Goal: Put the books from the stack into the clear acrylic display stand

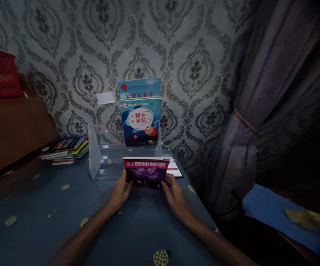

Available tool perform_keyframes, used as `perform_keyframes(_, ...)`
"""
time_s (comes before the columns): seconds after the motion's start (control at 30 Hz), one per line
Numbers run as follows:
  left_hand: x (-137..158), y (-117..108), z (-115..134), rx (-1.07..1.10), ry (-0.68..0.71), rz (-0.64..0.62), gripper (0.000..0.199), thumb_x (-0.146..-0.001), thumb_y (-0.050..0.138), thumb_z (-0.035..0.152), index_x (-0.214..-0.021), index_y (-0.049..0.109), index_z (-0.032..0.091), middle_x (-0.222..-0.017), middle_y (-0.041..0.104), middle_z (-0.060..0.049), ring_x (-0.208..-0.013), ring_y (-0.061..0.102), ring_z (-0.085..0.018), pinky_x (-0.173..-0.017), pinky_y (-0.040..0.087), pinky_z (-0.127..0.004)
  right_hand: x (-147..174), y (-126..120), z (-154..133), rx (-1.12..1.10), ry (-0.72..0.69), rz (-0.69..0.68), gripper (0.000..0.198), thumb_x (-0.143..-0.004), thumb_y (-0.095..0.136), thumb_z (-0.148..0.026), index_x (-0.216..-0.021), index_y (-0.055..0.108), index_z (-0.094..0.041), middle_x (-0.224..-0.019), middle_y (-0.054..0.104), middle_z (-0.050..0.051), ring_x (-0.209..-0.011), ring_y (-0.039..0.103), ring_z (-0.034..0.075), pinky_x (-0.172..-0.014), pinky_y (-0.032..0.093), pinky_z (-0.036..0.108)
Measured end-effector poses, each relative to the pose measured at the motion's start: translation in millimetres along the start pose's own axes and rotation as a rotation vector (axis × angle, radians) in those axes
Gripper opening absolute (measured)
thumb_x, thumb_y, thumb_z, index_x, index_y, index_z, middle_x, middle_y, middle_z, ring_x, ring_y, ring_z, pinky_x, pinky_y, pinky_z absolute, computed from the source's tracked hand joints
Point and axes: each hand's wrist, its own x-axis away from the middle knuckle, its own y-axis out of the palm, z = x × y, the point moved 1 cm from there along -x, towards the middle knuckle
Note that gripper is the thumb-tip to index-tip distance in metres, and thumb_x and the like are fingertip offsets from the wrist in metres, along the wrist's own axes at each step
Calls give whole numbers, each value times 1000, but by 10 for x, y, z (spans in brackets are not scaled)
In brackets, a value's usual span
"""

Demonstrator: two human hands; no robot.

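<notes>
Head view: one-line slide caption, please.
Left hand and right hand hold a purple-covered book in front of a clear rack bearing upright blue books.

A room in a home is suggested by the damask-patterned wallpaper (pixel 195 72), tied-back curtain (pixel 233 159) and printed tablecloth (pixel 137 229).

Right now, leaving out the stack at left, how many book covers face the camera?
3: the purple book between the left hand and right hand; the fish book on the clear rack; and the blue book partly hidden behind it. Others may be hidden there.
</notes>
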Motion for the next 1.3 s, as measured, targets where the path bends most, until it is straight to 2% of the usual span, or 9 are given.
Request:
perform_keyframes(0.17, -163, -20, -40, -143, 112, 95, 32, -96, 45, 25, -127, 50, 19, -102, 71, -10, -96, 69, -25, -85, 55, -39, -218, 44, 54, 118, -94, 51, 17, -97, 47, -37, -95, 57, -24, -85, 69, 5, -79, 67, 23, -71, 54, 34)
perform_keyframes(0.27, -218, -29, -12, -196, 197, 126, 25, -97, 45, 21, -121, 53, 21, -102, 71, -10, -97, 70, -24, -83, 55, -37, -346, 22, 26, 165, -139, 107, 17, -97, 46, -36, -88, 55, -24, -79, 67, 5, -71, 63, 23, -64, 50, 33)
perform_keyframes(0.5, -370, -130, 124, -292, 267, 199, 21, -98, 49, 24, -118, 54, 21, -98, 73, -8, -91, 72, -24, -78, 56, -34, -612, -60, -202, 144, -216, 156, 18, -98, 46, -35, -98, 59, -23, -88, 69, 7, -80, 67, 25, -73, 53, 36)
perform_keyframes(0.7, -627, -269, 292, -305, 347, 239, 33, -97, 46, 21, -130, 49, 21, -112, 71, -10, -101, 71, -22, -87, 55, -34, -865, -63, -367, 82, -345, 192, 22, -95, 47, -31, -108, 64, -23, -106, 73, 10, -103, 68, 28, -90, 54, 41)
perform_keyframes(0.9, -905, -370, 419, -370, 308, 328, 27, -96, 51, 23, -122, 53, 19, -100, 71, -10, -89, 70, -25, -80, 53, -35, -1161, -7, -416, 54, -269, 266, 18, -96, 50, -35, -97, 62, -22, -91, 70, 7, -82, 66, 25, -80, 54, 40)
perform_keyframes(1.0, -1053, -451, 547, -377, 372, 356, 21, -96, 49, 19, -115, 57, 20, -101, 70, -9, -93, 69, -24, -84, 52, -35, -1317, -6, -484, 16, -324, 337, 18, -95, 52, -36, -99, 64, -23, -97, 72, 8, -91, 67, 26, -86, 54, 41)
perform_keyframes(1.13, -1191, -519, 680, -324, 474, 330, 27, -89, 46, 8, -110, 59, 20, -106, 68, -8, -104, 66, -23, -92, 51, -36, -1454, -21, -582, -15, -441, 363, 23, -97, 51, -39, -106, 65, -22, -105, 72, 9, -103, 67, 27, -94, 52, 42)
perform_keyframes(1.3, -1214, -481, 617, -309, 429, 345, 18, -95, 48, 17, -107, 61, 20, -100, 69, -7, -91, 66, -22, -84, 52, -34, -1445, -9, -552, 5, -373, 343, 28, -99, 50, -47, -105, 65, -23, -105, 73, 10, -102, 68, 28, -91, 53, 42)
